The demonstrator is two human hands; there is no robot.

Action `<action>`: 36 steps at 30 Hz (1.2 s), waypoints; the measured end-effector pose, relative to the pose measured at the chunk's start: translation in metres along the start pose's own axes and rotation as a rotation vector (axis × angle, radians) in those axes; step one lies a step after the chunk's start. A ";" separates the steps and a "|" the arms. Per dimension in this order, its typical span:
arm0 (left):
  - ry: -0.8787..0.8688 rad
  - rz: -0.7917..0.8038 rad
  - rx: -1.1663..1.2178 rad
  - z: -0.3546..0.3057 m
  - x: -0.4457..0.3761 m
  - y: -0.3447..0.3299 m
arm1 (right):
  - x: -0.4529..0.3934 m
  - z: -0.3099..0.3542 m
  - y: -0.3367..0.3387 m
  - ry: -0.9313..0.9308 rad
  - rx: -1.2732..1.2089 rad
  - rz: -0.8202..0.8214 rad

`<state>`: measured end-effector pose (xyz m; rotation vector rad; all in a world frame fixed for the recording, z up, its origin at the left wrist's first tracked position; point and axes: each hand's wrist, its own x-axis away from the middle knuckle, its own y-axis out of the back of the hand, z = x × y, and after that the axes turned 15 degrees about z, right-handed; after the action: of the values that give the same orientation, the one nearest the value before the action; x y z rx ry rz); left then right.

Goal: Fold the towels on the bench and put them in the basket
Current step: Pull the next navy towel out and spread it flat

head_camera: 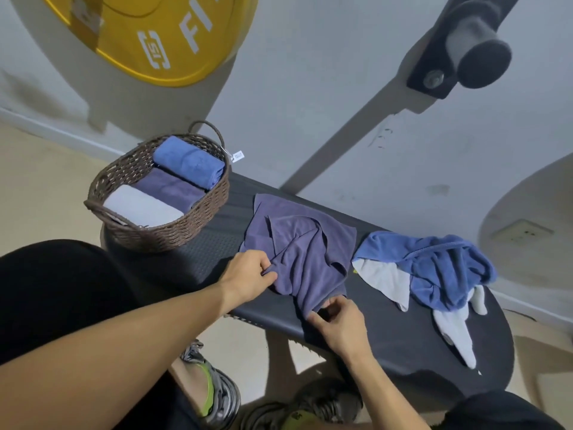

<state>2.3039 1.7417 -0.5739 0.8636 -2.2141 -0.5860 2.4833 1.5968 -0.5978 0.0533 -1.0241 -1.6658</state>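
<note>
Purple towel (305, 249) on bench (387, 330), both hands pinching its near edge

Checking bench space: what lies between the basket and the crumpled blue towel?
In the head view, the purple towel lies on the bench between the basket and blue towel.

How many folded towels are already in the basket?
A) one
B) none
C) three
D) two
C: the basket holds three rolled towels side by side, a blue towel, a purple towel and a white towel.
</note>
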 end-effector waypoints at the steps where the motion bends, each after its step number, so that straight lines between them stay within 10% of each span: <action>1: -0.013 -0.008 0.028 -0.003 -0.001 0.000 | 0.001 0.002 -0.001 0.019 0.001 -0.039; 6: -0.038 -0.095 0.089 -0.004 -0.003 0.010 | 0.003 0.008 0.001 0.201 0.046 -0.109; 11: 0.058 -0.204 0.108 0.004 -0.008 0.025 | 0.003 0.008 0.004 0.141 -0.048 0.190; 16: 0.327 0.013 0.004 0.030 -0.008 0.018 | -0.005 -0.008 0.040 0.047 -0.084 0.554; 21: 0.347 0.122 0.010 0.036 -0.007 0.015 | -0.003 -0.013 0.050 0.003 -0.234 0.441; 27: 0.319 0.136 0.005 0.024 -0.002 0.015 | 0.011 0.002 -0.024 0.110 0.203 0.093; 36: 0.353 0.260 -0.077 0.027 0.007 0.023 | 0.004 0.019 0.055 0.078 -0.384 0.052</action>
<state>2.2708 1.7564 -0.5747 0.5759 -1.9267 -0.3600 2.5142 1.6043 -0.5492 -0.1586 -0.6293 -1.7711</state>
